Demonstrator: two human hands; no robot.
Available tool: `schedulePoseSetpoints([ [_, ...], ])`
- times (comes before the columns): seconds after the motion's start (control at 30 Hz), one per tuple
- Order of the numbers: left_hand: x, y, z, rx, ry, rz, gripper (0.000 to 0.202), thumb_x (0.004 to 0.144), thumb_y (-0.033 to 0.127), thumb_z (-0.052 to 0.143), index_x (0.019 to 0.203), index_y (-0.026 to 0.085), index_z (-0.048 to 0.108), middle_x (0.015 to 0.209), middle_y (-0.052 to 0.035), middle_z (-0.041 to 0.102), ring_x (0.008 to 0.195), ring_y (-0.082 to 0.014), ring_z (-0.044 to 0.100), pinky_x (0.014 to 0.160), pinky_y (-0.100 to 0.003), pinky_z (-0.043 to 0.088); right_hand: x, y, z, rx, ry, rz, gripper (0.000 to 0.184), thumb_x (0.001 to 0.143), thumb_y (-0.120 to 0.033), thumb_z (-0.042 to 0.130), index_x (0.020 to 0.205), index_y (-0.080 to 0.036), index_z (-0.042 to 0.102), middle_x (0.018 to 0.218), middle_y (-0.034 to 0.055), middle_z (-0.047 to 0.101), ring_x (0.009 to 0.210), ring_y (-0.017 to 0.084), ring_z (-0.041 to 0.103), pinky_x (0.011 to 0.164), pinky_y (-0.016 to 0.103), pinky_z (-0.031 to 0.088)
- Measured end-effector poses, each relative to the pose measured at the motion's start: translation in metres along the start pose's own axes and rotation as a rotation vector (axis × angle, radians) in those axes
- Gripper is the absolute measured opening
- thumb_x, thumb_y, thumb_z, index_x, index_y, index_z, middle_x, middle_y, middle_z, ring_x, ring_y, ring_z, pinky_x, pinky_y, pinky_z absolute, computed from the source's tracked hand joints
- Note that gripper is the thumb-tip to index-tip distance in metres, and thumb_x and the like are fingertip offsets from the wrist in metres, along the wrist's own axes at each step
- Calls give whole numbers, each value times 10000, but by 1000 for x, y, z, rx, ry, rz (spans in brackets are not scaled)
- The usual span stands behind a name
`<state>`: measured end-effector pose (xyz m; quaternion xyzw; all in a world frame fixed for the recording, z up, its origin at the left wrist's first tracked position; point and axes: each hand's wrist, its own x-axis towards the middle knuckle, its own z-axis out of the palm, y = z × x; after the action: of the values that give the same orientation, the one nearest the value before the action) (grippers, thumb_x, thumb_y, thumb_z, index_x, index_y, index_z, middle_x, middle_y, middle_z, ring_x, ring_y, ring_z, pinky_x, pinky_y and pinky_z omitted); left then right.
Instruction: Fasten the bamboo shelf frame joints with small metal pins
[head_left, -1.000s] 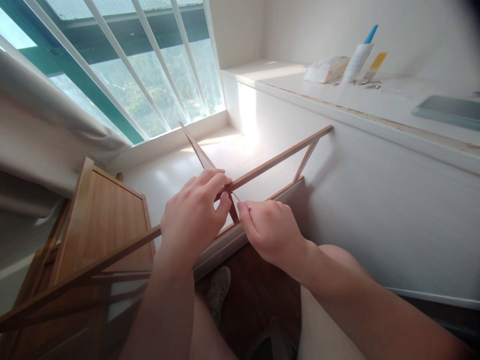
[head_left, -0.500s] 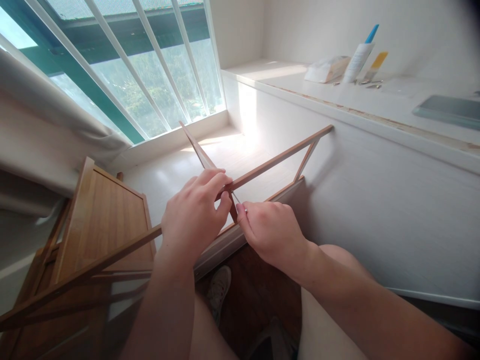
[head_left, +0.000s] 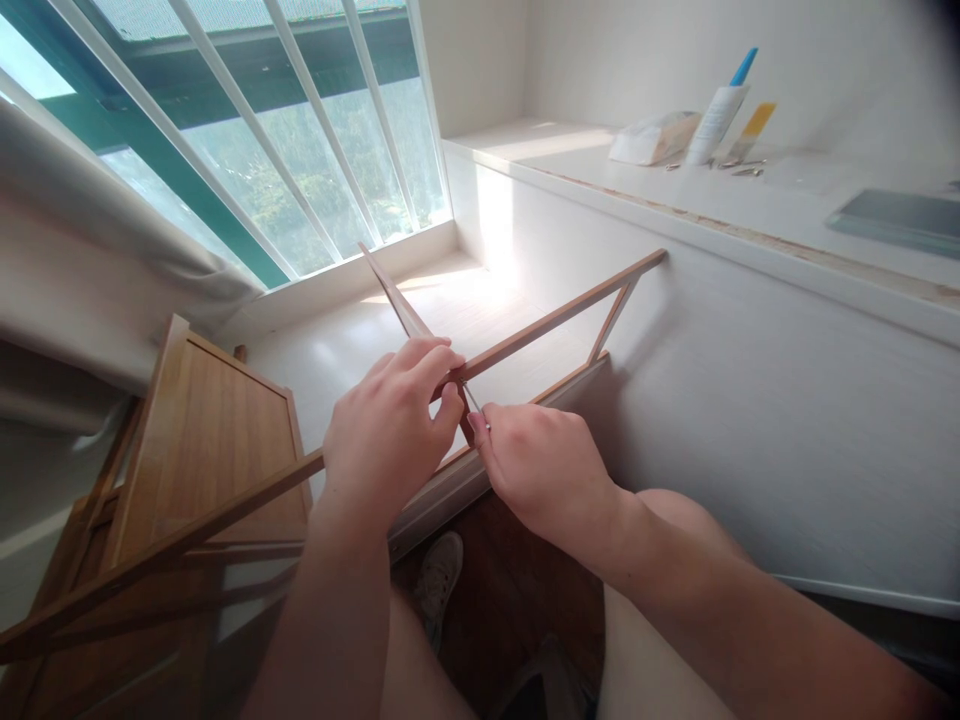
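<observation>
My left hand (head_left: 397, 430) is closed around the long rail of a slim brown wooden frame (head_left: 555, 325), thumb below and fingers on top, close to a joint with a crosspiece. Pinched in my right hand (head_left: 544, 460) is a thin silvery tool like a hex key (head_left: 472, 398). Its far tip meets the wood at that joint, just right of my left thumb. The rest of the tool is hidden by my fingers. The rail slants from the lower left up to the right, and a shorter strut links it to a lower bar.
A wooden panelled piece (head_left: 214, 430) stands at the left beside a curtain (head_left: 82, 260). Behind is a pale window ledge (head_left: 337, 340) below a barred window. The white counter (head_left: 555, 140) at right bears a white bottle with a blue tip (head_left: 716, 125), a yellow-capped item (head_left: 754, 130) and small metal pieces.
My right hand has shifted very slightly, with the thumb and tool turned a little at the joint. My left hand and the wooden frame stay in place.
</observation>
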<state>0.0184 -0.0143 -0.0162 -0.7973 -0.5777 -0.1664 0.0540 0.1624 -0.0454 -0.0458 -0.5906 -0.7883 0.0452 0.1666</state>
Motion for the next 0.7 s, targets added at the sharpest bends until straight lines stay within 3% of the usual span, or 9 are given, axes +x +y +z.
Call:
schedulePoseSetpoints([
  [0.7, 0, -2, 1, 8, -1, 8, 195, 918, 259, 451, 1044, 365, 556, 1289, 164, 580, 984, -158, 630, 615, -311, 414, 0, 0, -1, -90, 49, 39, 303, 1018, -286, 346, 828, -207, 568, 767, 34, 685, 696, 197, 628, 520, 289, 236],
])
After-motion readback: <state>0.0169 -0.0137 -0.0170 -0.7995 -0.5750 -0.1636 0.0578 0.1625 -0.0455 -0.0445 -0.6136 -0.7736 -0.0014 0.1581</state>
